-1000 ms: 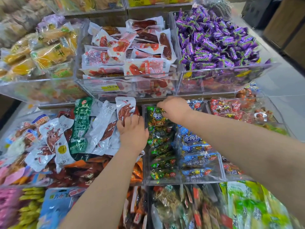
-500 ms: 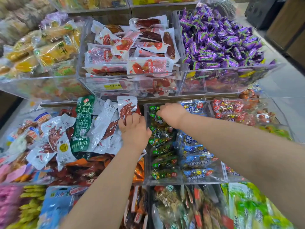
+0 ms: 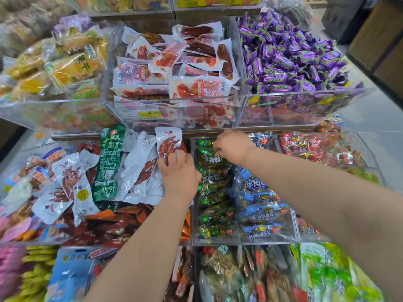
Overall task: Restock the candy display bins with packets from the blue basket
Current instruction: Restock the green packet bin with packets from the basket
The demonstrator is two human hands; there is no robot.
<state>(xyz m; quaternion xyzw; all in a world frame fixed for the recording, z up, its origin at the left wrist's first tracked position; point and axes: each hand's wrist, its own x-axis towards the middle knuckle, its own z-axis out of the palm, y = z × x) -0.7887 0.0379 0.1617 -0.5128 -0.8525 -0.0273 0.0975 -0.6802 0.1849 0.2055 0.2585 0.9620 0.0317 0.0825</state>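
My left hand [image 3: 180, 174] holds the lower edge of a white packet with a red-brown picture [image 3: 169, 141], standing at the right side of a bin heaped with white and green packets [image 3: 109, 171]. My right hand [image 3: 232, 146] reaches into the back of the clear bin [image 3: 244, 241] of green candies [image 3: 213, 188] and blue candies [image 3: 261, 203], its curled fingers pinching a green packet [image 3: 206, 152]. The blue basket is not in view.
Above are clear bins of red sausage packets [image 3: 174, 83], purple candies [image 3: 294, 59] and yellow dried fruit [image 3: 61, 62]. A bin of red candies [image 3: 305, 147] sits to the right. More packets fill the lowest row. Grey floor shows at far right.
My right hand has dropped from the shelf edge into the back of the green candy bin. The left hand stays on the white packet.
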